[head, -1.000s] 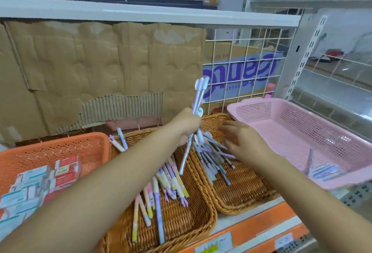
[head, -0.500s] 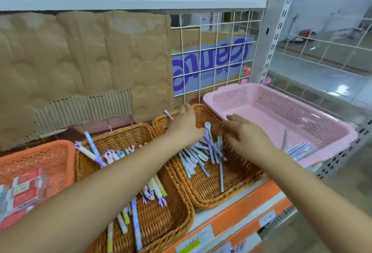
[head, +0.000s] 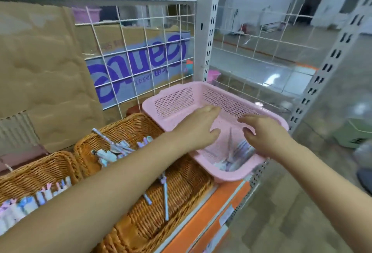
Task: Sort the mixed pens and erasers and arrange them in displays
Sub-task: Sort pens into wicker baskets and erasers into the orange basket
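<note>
A pink plastic basket (head: 177,99) sits at the right end of the shelf, with several pens (head: 235,154) lying in its near corner. My left hand (head: 201,126) hovers over the basket's left side, fingers apart and empty. Over its right side is my right hand (head: 261,132), also spread and holding nothing. Left of the pink basket stands a wicker basket (head: 128,126) with several pens (head: 118,148) in it. A second wicker basket (head: 38,170) further left holds pastel pens (head: 46,192). My left forearm crosses over both wicker baskets.
A white wire grid (head: 138,51) and torn cardboard (head: 40,67) back the shelf. A white slotted upright (head: 207,31) stands behind the pink basket, another upright (head: 322,75) to its right. The shelf edge has an orange price strip (head: 213,212). Floor lies to the right.
Both hands moved right from the middle wicker basket to above the pink basket. The pens my left hand held a second ago are out of it. The view swung right.
</note>
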